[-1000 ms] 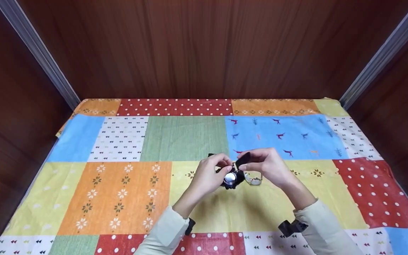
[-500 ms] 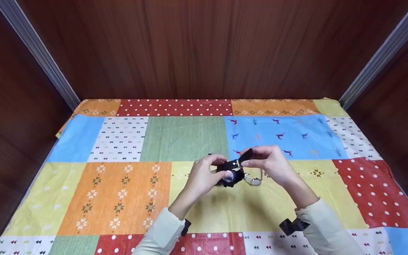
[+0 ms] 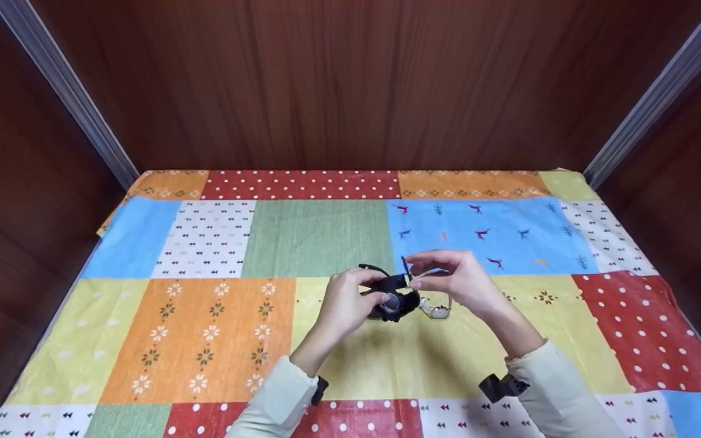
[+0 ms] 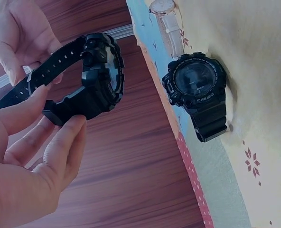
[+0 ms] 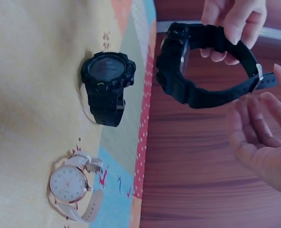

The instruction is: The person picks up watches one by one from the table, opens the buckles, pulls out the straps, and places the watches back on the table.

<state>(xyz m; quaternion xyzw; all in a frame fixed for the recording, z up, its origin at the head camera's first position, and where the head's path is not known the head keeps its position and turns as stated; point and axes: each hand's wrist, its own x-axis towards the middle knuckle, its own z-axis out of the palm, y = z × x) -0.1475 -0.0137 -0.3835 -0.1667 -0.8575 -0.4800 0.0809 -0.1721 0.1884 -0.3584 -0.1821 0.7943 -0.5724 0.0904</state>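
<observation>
Between my hands, raised off the cloth, is a black sports watch, its strap bent into a loop through a metal buckle. My left hand pinches the strap near the watch case, thumb on one side and fingers on the other. At the buckle end, my right hand holds the strap, and the strap's free tail sticks up by its fingers. A second black sports watch lies face up below. Beside that one rests a white-strapped watch with a pale round dial.
A patchwork cloth covers the table. Dark wood panels stand behind and on both sides, with metal strips at the corners. Black wrist cameras sit at the sleeves.
The left hand has changed its grip on the strap, and its thumb now lies lower. The strap tail by the right hand has swung from slanting right to nearly upright.
</observation>
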